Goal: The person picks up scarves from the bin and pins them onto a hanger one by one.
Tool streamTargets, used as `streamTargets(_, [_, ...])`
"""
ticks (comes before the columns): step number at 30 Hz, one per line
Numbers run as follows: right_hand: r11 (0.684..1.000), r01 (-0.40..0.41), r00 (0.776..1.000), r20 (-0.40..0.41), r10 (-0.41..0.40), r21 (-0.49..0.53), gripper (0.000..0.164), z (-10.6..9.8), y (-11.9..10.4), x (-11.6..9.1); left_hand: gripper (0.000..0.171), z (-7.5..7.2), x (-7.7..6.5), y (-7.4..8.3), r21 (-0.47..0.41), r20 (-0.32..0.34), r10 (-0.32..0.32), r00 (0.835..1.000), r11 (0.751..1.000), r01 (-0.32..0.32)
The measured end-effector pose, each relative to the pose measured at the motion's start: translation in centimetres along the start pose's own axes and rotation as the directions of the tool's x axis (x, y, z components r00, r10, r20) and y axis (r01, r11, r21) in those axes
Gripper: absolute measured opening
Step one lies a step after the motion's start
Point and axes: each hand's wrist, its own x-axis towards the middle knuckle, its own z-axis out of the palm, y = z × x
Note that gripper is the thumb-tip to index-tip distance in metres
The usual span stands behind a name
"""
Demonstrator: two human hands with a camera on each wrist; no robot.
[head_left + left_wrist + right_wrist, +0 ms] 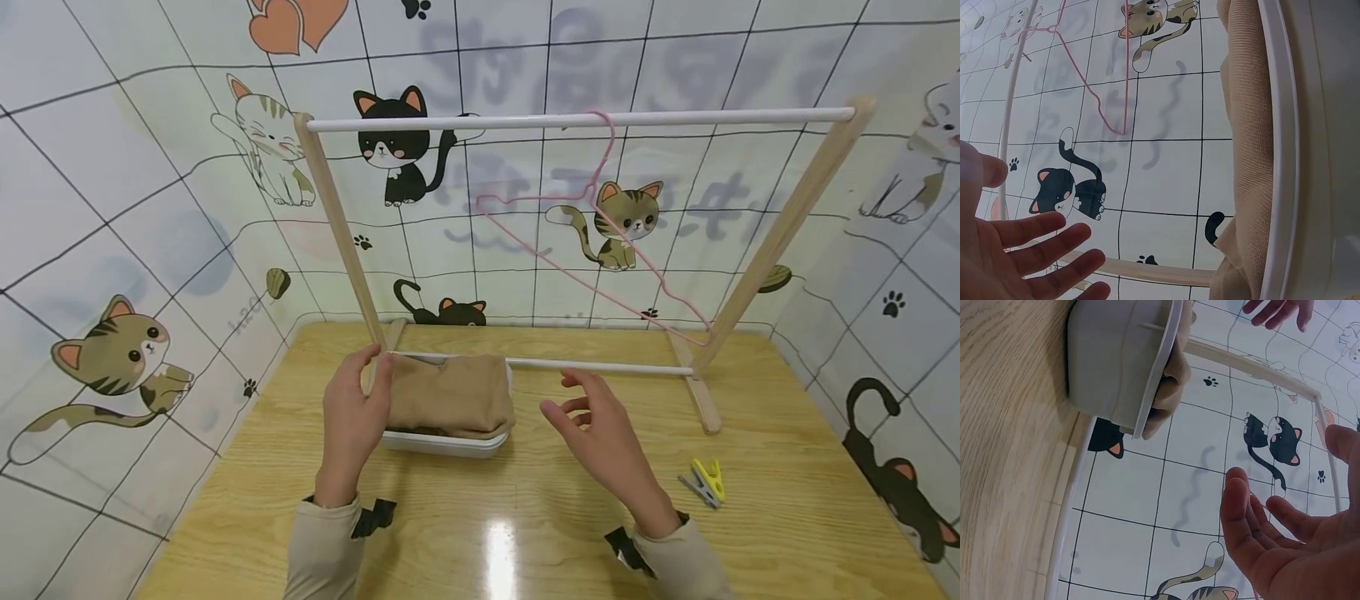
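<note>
A tan folded cloth [450, 393] fills a white plastic basin [450, 446] on the table. Beside the basin's left end is my left hand [356, 412], its fingers fairly straight and holding nothing; the left wrist view shows the fingers spread near the basin's rim [1282, 150]. My right hand [600, 429] hovers to the right of the basin, fingers loosely bent, nothing between them. In the right wrist view that hand [1297, 544] is apart from the basin [1107, 362]. A pink hanger [592, 196] hangs from the white bar of the rack.
A wooden rack with a white top bar [525, 122] stands behind the basin, its lower bar [600, 366] close to the table. Two clothespins, one yellow [711, 479] and one grey [699, 489], lie at the right. Cat-patterned walls [510, 250] enclose the wooden table [450, 517].
</note>
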Motion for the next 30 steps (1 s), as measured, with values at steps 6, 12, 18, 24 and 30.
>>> streamTargets(6, [1.0,0.0,1.0,0.012,0.0,0.02,0.062,0.5,-0.2,0.3,0.044,0.2,0.1,0.0,-0.009,-0.017,0.001,1.0,1.0,-0.001])
streamTargets(12, [0.999,-0.004,1.0,0.026,0.003,0.037,0.063,1.0,-0.3,0.6,0.04,0.3,0.1,-0.1,-0.015,-0.027,0.001,1.0,1.0,-0.002])
streamTargets(18, [0.999,-0.007,0.999,0.032,0.005,0.053,0.063,1.4,-0.4,0.6,0.04,0.4,0.1,-0.5,-0.012,-0.016,-0.013,1.0,1.0,0.012])
streamTargets(24, [0.999,-0.009,0.999,0.043,0.007,0.048,0.065,1.8,-0.3,0.7,0.036,0.6,0.2,-0.7,-0.015,-0.014,-0.022,1.0,1.0,0.021])
streamTargets(30, [0.999,-0.02,0.998,0.055,0.017,0.049,0.066,2.4,0.1,0.7,0.036,0.7,0.2,-1.0,-0.013,-0.009,-0.036,0.999,0.999,0.036])
